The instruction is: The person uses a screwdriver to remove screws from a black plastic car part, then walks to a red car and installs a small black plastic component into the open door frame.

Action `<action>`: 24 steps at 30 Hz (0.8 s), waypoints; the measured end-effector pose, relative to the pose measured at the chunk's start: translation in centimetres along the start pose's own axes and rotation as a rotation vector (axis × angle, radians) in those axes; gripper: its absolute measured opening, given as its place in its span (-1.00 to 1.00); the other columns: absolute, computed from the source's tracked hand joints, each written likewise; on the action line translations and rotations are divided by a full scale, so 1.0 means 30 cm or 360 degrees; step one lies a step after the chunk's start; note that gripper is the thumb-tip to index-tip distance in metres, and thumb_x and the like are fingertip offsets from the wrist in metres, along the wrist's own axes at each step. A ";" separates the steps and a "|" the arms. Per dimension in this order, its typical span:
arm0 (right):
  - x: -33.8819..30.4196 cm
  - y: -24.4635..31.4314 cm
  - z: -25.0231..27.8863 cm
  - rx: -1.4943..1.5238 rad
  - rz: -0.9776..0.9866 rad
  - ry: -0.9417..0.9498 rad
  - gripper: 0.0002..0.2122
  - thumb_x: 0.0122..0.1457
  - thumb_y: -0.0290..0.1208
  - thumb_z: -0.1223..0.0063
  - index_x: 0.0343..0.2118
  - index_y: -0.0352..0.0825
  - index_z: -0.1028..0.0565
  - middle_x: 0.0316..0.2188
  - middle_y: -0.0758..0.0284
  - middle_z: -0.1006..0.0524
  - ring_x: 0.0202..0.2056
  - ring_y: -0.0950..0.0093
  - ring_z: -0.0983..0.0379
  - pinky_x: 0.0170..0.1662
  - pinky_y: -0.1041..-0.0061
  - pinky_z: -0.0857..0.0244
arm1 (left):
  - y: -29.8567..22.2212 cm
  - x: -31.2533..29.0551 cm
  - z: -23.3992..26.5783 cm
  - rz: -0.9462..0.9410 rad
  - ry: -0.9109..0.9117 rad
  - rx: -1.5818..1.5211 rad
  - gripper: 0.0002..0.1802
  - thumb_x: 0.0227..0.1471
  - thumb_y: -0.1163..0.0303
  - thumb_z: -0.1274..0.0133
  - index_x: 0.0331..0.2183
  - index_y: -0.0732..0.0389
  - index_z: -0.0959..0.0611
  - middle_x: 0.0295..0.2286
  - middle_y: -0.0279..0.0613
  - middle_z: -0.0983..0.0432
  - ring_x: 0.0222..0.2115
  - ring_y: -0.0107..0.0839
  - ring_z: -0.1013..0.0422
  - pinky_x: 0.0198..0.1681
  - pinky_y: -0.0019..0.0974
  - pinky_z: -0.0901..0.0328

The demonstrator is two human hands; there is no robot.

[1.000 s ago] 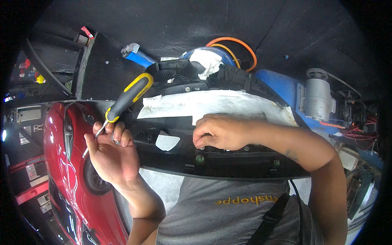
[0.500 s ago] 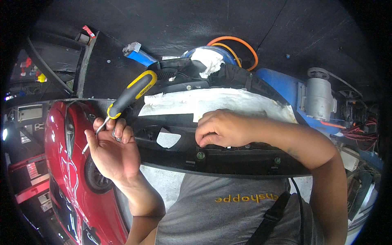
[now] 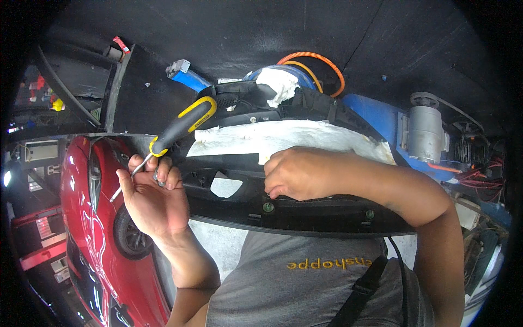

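Screwdriver [image 3: 183, 127] — shaft [image 3: 143, 164] in left hand [image 3: 159, 199], handle [image 3: 190, 121] beyond

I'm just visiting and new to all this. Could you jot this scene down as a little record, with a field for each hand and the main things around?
Left hand: palm up, holding a yellow-and-black screwdriver, with small metal hardware at its curled fingers
Right hand: fingertips down at the black panel, near a green fastener; anything pinched is hidden
On the panel: white sheet
Picture's left: red car
Picture's right: grey motor
Beyond the panel: orange hose
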State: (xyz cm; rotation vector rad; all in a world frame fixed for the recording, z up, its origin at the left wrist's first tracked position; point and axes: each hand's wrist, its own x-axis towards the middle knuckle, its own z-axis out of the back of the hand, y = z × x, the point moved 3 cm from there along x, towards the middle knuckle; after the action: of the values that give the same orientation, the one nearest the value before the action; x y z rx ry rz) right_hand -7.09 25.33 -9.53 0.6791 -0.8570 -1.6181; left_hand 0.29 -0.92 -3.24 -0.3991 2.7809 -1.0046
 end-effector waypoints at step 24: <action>-0.001 -0.005 0.000 0.0009 -0.0004 0.0076 -0.79 0.41 -0.23 -0.06 -0.18 -0.29 -0.49 -0.28 0.14 -0.58 -0.21 0.12 -0.56 -0.15 0.06 -0.40 | -0.002 0.007 -0.007 0.0001 0.0052 0.0033 -0.45 0.50 -0.05 0.35 -0.11 0.21 -0.54 -0.31 -0.11 -0.36 -0.39 -0.36 -0.17 -0.37 -0.31 -0.11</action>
State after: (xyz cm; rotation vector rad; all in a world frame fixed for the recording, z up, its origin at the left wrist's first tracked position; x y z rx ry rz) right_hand -7.17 25.39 -9.67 0.7202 -0.8263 -1.5962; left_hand 0.06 -0.90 -3.06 -0.3822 2.7966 -1.0484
